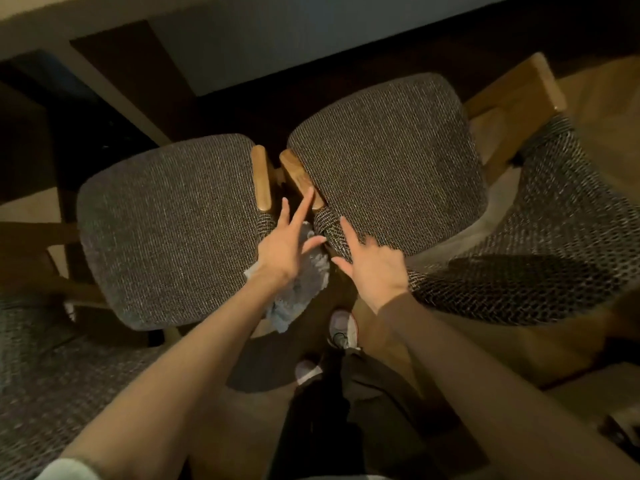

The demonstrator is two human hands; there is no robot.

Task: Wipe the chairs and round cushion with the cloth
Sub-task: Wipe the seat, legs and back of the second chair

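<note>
Left hand [287,247]: fingers spread straight, palm over the cloth [301,296], forefinger reaching the wooden armrest [300,178]
Right hand [374,268]: fingers splayed, resting on the right chair [388,161], gripping nothing
Cloth: bunched at the left chair's [166,230] inner edge, hanging into the gap
Risk: with no fingers curled round it, the cloth may slide off to the floor

We log a dim indoor dining or sitting area; home or café, we cannot tell. Evidence: tweed left chair [166,230] left of the left hand [282,252], matching right chair [388,161] beyond the right hand [375,268], wooden armrests [260,178] just ahead of both, pale table [114,86] farther beyond.
</note>
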